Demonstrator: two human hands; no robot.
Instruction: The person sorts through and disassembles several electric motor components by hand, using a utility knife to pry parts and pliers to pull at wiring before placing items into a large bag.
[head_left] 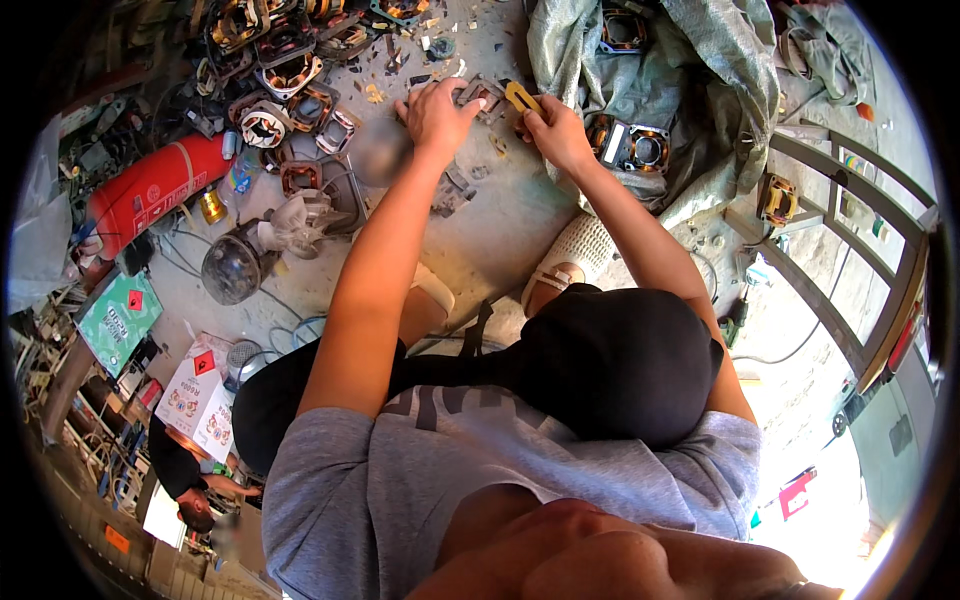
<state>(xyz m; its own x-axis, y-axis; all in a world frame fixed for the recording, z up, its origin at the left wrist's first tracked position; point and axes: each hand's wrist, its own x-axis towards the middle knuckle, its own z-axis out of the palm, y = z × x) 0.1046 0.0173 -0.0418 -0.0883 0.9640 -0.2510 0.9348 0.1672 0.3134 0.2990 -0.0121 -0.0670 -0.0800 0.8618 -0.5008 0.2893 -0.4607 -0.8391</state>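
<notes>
In front of me, my left hand [438, 118] reaches down to the ground, with its thumb and forefinger at a small grey metal piece [478, 88] that looks like part of a motor core. Its outer fingers are spread. To the right of that piece, my right hand [558, 132] is closed on a yellow tool [520, 97] with a dark slot, whose exact kind I cannot make out. The yellow tool's end lies close beside the grey piece. Near my right hand, a motor stator [643, 148] with copper windings rests on a grey-green tarp [700, 110].
A heap of copper-wound stators [288, 75] lies at the far left, beside a red cylinder [160, 190]. A clear round-domed part [232, 268] stands nearer. Cartons [196, 395] and another person [185, 470] are at lower left. A metal frame [850, 180] stands at right.
</notes>
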